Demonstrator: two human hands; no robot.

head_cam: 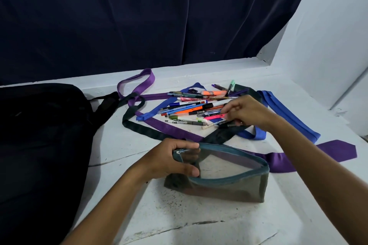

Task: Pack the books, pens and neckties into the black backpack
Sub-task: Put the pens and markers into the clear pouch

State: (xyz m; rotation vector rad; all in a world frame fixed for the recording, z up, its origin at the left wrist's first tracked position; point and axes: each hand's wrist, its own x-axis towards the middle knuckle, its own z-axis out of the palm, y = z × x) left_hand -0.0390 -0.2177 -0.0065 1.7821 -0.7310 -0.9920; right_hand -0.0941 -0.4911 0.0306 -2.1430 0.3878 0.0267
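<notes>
Nearest, bare white table (199, 224) lies between the forearms. The left hand (169, 162) pinches the open mouth of a mesh pouch (229, 183) at its left end, holding it wide. Beyond, the right hand (246, 112) curls its fingers round several pens at the right edge of the pen pile (191, 108), which rests on tangled purple, blue and dark neckties (169, 128). The black backpack (39, 135) fills the table's left edge.
</notes>
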